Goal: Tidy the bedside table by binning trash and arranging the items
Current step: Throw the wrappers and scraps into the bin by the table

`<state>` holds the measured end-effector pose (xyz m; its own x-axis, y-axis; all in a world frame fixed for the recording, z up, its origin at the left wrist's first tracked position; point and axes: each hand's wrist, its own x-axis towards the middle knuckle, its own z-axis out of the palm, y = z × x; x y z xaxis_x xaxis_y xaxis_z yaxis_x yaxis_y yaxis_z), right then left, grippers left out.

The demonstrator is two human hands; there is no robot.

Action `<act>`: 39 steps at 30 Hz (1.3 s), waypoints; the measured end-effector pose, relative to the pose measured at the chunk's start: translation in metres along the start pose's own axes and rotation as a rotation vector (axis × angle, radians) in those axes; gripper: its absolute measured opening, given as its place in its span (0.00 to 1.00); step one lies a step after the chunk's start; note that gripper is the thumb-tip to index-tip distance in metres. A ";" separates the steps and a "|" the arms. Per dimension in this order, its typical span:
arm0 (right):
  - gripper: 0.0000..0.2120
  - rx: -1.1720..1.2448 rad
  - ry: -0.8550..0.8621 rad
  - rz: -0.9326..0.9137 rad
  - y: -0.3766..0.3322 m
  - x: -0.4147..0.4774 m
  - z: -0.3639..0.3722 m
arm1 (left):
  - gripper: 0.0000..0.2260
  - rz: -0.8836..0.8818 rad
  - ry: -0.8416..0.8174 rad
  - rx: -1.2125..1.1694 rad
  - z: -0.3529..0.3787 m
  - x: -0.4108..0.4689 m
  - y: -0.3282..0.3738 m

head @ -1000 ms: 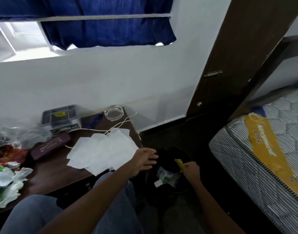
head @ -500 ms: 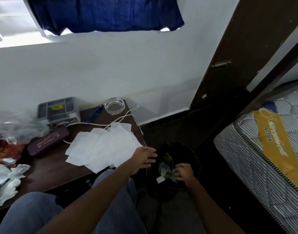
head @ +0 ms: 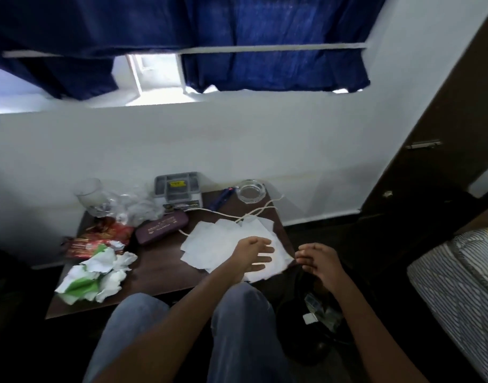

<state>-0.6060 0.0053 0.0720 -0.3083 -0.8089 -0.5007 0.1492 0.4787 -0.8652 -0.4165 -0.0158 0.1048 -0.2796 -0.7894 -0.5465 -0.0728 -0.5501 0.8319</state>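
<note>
Directly beneath left fingers point(head: 265, 249): white papers point(head: 209, 240).

Both hands at the right end of the bedside table point(head: 159, 275)

The left hand point(head: 253, 252) spreads its fingers over the loose white sheets point(head: 218, 241). The right hand point(head: 318, 261), loosely curled and holding nothing, hovers just right of them above the dark bin point(head: 292, 335). Crumpled paper point(head: 96, 277) lies near left, a glass ashtray point(head: 250, 191) far right.

Faded blue-grey denim jeans point(head: 238, 322) on both legs, cloth creased at the knees. Both forearms point(head: 187, 302) bare to frame edge. The left hand point(head: 253, 252) and right hand point(head: 318, 262) are bare.
</note>
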 end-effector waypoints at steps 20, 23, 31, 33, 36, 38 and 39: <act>0.08 -0.379 -0.551 -0.037 -0.009 -0.066 0.263 | 0.11 0.280 1.061 -0.176 -0.292 -0.097 -0.064; 0.09 -0.416 -0.555 -0.023 -0.001 -0.070 0.278 | 0.11 0.215 1.186 -0.061 -0.311 -0.103 -0.077; 0.08 -0.490 -0.576 -0.024 0.010 -0.077 0.295 | 0.18 0.035 1.001 0.045 -0.325 -0.096 -0.123; 0.08 -0.501 -0.575 -0.036 0.009 -0.077 0.295 | 0.11 0.060 1.056 0.016 -0.327 -0.098 -0.124; 0.08 -0.500 -0.567 -0.046 0.009 -0.077 0.291 | 0.05 0.090 1.094 -0.108 -0.330 -0.100 -0.126; 0.08 -0.494 -0.561 -0.045 0.009 -0.077 0.289 | 0.05 0.100 1.110 -0.231 -0.333 -0.100 -0.127; 0.09 -0.492 -0.560 -0.046 0.009 -0.077 0.288 | 0.05 0.108 1.122 -0.274 -0.334 -0.100 -0.128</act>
<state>-0.3101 -0.0262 0.0950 0.2398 -0.8218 -0.5169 -0.3304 0.4315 -0.8394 -0.0593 0.0423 0.0207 0.7447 -0.5579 -0.3663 0.1477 -0.3975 0.9056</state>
